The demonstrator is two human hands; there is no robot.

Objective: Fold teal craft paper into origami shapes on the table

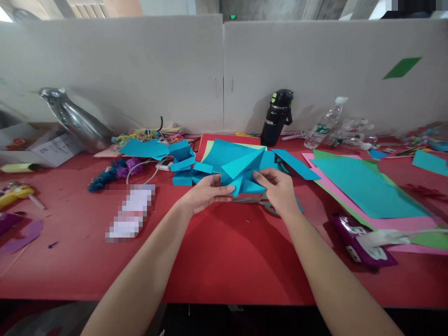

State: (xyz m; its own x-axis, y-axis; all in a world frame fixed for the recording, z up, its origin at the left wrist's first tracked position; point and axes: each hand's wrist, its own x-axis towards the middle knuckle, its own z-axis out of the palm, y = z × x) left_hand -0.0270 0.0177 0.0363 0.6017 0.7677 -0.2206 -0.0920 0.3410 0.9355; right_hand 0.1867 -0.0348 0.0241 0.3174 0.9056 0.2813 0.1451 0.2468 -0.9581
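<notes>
Between my two hands is a piece of folded blue paper [241,164], with a pointed flap rising to the upper right. My left hand [208,192] pinches its lower left edge between thumb and fingers. On the other side my right hand [275,184] has its fingertips closed on the right edge. Just under the paper lie scissors [271,207], partly hidden by my right hand. Folded blue paper strips [182,164] are piled left of the paper, and more blue sheets [217,151] lie behind it.
A black bottle [276,119] and a clear plastic bottle [325,125] stand by the white partition. Coloured sheets [367,186] and a purple power strip [362,242] lie to the right. A metal jug [79,119] and a white box [56,147] are at the left.
</notes>
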